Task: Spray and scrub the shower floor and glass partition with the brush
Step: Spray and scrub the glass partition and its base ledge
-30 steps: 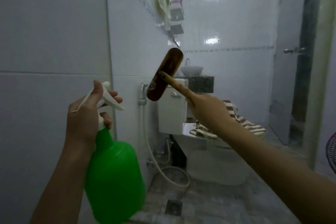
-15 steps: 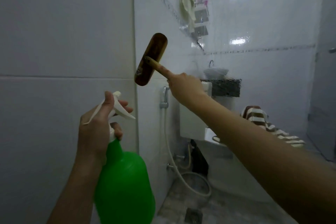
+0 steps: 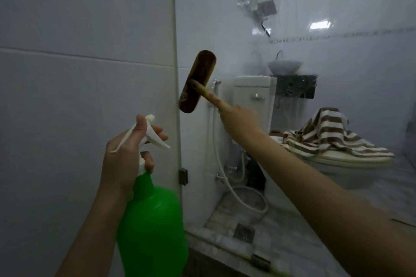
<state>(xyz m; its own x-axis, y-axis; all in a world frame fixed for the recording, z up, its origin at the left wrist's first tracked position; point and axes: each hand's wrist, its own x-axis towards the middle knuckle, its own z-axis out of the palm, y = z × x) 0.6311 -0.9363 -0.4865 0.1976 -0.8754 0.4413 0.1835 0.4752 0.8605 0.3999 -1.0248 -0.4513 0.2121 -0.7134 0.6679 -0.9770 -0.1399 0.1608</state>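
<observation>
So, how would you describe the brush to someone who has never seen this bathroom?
Look at the glass partition, near its left edge. There the right hand holds up the scrub brush by a pale handle. Its dark brown oblong head sets it apart from the green spray bottle in the left hand.

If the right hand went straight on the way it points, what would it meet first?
Probably the glass partition: the right hand aims its brush at it, though depth is unclear.
</observation>
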